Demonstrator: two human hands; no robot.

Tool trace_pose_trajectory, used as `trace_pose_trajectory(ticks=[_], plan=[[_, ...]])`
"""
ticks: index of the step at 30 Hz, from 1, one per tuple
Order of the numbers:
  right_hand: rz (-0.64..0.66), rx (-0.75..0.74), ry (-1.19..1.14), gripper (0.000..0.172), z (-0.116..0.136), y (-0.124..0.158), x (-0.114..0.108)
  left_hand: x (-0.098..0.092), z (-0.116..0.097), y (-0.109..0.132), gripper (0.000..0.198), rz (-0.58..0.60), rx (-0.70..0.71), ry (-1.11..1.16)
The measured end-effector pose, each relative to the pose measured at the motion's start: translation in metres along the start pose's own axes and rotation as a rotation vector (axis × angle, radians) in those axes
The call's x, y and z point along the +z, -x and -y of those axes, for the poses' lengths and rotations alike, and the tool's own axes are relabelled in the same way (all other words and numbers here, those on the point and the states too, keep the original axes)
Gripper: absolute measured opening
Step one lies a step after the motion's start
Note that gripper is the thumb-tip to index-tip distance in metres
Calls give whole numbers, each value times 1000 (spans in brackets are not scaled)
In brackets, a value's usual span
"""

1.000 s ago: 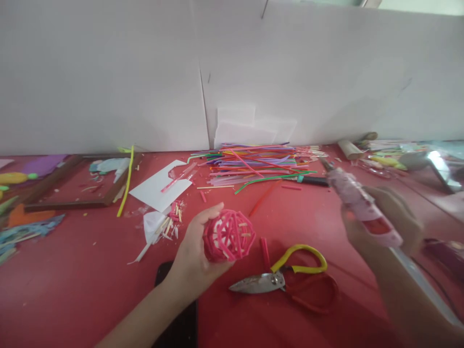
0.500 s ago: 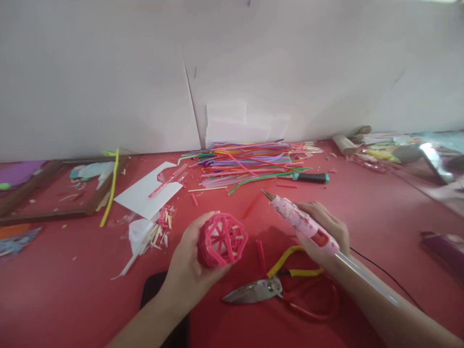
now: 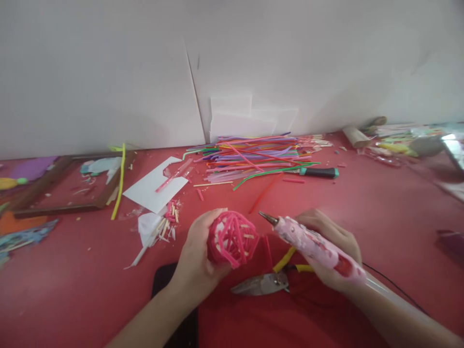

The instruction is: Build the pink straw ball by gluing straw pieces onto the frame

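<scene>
My left hand (image 3: 197, 249) is wrapped round a pink ball (image 3: 235, 239) made of crossed sticks or straws, with pale stick ends showing inside. In my right hand (image 3: 331, 241) is a pink hot glue gun (image 3: 315, 244), a clear glue stick trailing from its rear. Its metal nozzle points up and left, a short way right of the ball and apart from it. Below, a pair of shears (image 3: 261, 284) with yellow-wrapped handles lies on the red table, partly hidden by my right hand and its shadow. A pink straw piece (image 3: 267, 252) lies above the blades.
A heap of coloured straws (image 3: 253, 157) lies at the back, with a black-handled tool (image 3: 319, 172) beside it. Leftward are white paper (image 3: 152, 188), cut stick scraps (image 3: 168, 222) and a brown frame (image 3: 61, 210). A dark phone-like slab (image 3: 186, 328) sits under my left forearm.
The view has shifted, so the table things sit slightly right and higher. The glue gun's nozzle is a little closer to the ball, and the ball is turned slightly. Both hands keep their hold.
</scene>
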State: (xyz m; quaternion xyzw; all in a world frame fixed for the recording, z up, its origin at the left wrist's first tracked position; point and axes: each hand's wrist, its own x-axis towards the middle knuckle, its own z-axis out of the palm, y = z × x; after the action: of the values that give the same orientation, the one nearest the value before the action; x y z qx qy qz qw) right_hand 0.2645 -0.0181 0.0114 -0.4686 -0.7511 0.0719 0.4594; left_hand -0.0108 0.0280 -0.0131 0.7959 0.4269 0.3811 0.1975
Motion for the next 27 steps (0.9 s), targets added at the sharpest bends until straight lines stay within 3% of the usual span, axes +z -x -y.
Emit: trace_pose_trajectory(ticks=[9,13,27], plan=[[171,-125,-110,24,9,0,-4,-4,-3,-5,69,-7,277,-56],[198,-172,-144,19,10,0,-3,-5,-7,-6,60,-21,317,-71],[194,-152,-174,19,10,5,4,-6,-7,-4,61,-26,326,-100]])
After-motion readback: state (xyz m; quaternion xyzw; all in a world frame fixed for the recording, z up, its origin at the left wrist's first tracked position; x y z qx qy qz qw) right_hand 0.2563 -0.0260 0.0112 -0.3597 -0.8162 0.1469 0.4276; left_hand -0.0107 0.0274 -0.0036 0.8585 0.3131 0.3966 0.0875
